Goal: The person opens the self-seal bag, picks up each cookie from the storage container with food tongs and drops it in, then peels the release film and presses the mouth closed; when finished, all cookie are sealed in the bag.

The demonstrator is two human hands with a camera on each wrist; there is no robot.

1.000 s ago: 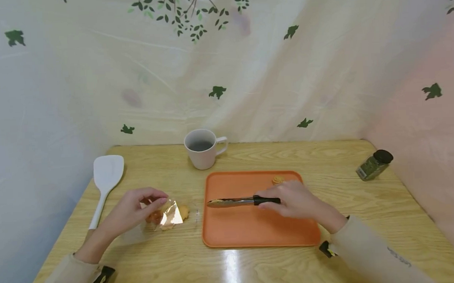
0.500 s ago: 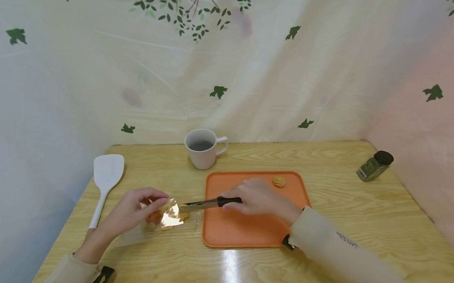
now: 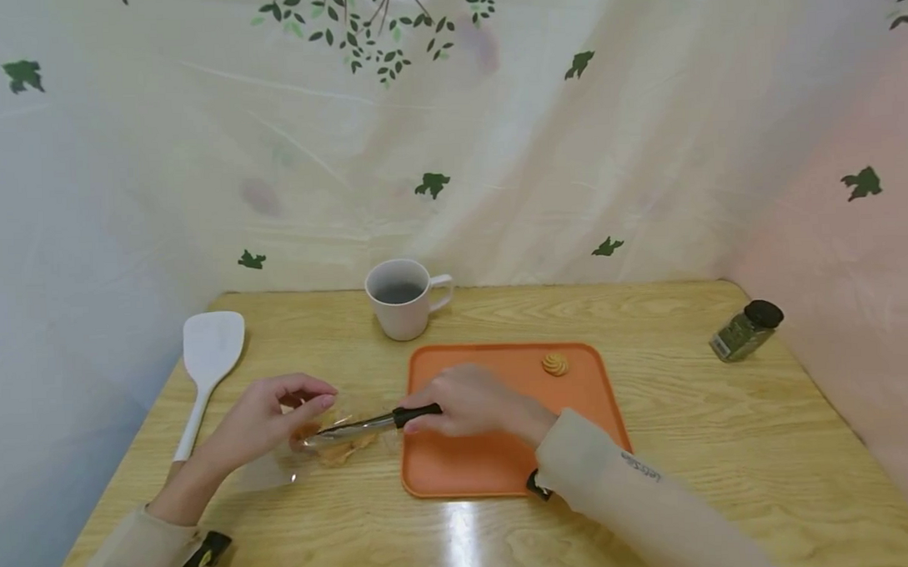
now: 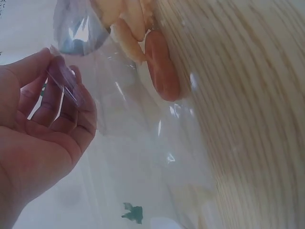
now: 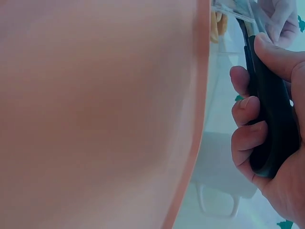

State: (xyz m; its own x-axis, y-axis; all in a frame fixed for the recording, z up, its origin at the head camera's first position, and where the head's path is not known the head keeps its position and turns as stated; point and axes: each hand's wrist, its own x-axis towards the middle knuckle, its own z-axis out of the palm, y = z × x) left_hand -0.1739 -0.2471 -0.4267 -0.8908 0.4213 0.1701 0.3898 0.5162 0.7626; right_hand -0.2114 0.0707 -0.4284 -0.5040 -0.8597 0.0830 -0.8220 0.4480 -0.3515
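My left hand (image 3: 256, 428) pinches the edge of a clear plastic bag (image 4: 138, 133) between thumb and fingers, at the left of the table. Inside the bag lie several golden cookies (image 3: 345, 451), along with a reddish-brown oblong piece (image 4: 163, 67). With my right hand (image 3: 469, 401) I grip metal tongs by their black handle (image 5: 271, 114). The tongs (image 3: 357, 429) reach left past the tray's edge, and their rounded metal end (image 4: 82, 31) is at the bag's mouth among the cookies. A single swirled cookie (image 3: 555, 364) sits in the far right corner of the orange tray (image 3: 475, 468).
Behind the tray stands a light mug (image 3: 401, 319) with its handle to the right. A white spatula (image 3: 214, 349) lies on the left side of the table. A tilted jar with a black lid (image 3: 746, 332) lies near the right edge.
My right hand has moved left with the tongs, from above the tray to the bag. The swirled cookie on the tray has come into full view. My left hand has stayed in place.
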